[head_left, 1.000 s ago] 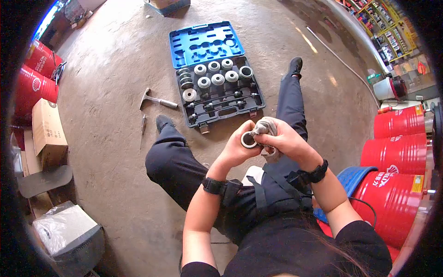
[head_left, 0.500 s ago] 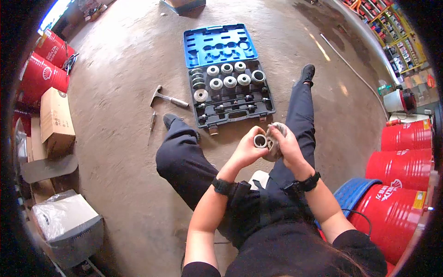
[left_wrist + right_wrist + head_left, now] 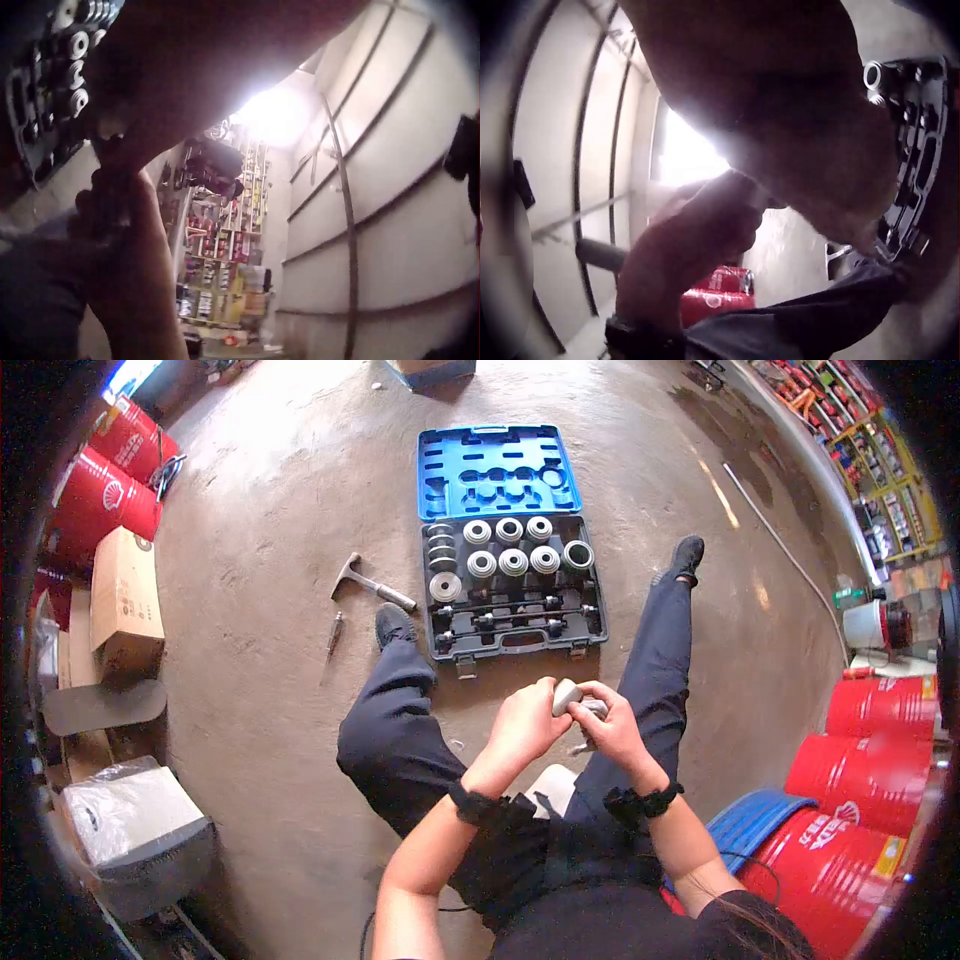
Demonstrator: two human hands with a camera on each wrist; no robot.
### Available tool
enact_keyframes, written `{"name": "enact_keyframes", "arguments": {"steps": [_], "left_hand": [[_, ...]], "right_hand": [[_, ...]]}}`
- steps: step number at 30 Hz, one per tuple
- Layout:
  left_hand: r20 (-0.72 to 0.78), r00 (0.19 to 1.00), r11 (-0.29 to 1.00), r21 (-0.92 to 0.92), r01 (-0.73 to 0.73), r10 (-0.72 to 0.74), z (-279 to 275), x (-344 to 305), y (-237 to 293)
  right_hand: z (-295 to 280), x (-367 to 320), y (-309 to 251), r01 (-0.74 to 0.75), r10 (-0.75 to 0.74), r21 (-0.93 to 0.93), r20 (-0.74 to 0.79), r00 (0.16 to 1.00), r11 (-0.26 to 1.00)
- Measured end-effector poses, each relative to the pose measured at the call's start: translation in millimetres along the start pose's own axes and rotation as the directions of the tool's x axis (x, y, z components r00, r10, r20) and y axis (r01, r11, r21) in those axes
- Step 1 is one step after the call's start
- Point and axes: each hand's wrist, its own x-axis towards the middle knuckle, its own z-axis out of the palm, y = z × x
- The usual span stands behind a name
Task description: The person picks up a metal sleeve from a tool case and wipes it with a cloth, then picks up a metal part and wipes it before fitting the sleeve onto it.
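Note:
My left hand (image 3: 530,722) grips a short metal sleeve (image 3: 566,697), whose pale, smooth side shows in the head view. Close against it, my right hand (image 3: 612,732) holds a crumpled grey cloth (image 3: 596,707), its fingertips right at the sleeve. Fingers cover most of the cloth. Both hands are over my lap, between the spread legs. In the wrist views the hands are dark, and what they hold is hidden.
Ahead on the floor lies an open case with a blue lid (image 3: 500,452) and a black tray (image 3: 522,644) of metal sleeves and rods. A hammer (image 3: 376,586) and a slim pointed tool (image 3: 335,632) lie left of it. Red drums (image 3: 840,860) stand at the right.
The sleeve has turned from showing its open end to showing its side. Less of the cloth shows beside the right hand. The head view has shifted, so the case appears further right and lower.

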Motion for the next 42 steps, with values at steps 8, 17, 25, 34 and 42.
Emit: {"name": "enact_keyframes", "arguments": {"steps": [8, 17, 25, 34, 42], "left_hand": [[-0.018, 0.945, 0.795, 0.546, -0.264, 0.326, -52.9, 93.5, 20.1], [0.195, 0.98, 0.729, 0.677, -0.101, -0.046, -65.9, 117.5, 17.3], [0.253, 0.964, 0.702, 0.7, -0.127, -0.078, -76.9, 124.5, 7.5], [0.362, 0.928, 0.659, 0.72, -0.218, -0.089, -66.3, 113.9, 11.8], [0.309, 0.951, 0.675, 0.705, -0.217, -0.017, -49.6, 104.7, 22.8]], "right_hand": [[15.4, 118.9, 52.2, -0.377, 0.411, 0.475, 0.036, 0.911, 0.795], [19.4, 376.4, 139.6, -0.158, 0.054, -0.299, -0.329, 0.943, 0.941], [34.5, 494.0, 121.1, 0.07, -0.403, -0.719, -0.303, 0.863, 0.691], [41.3, 476.5, 152.0, 0.166, -0.413, -0.648, -0.249, 0.876, 0.743], [73.4, 318.0, 188.3, 0.162, -0.243, -0.475, -0.112, 0.964, 0.865]]}}
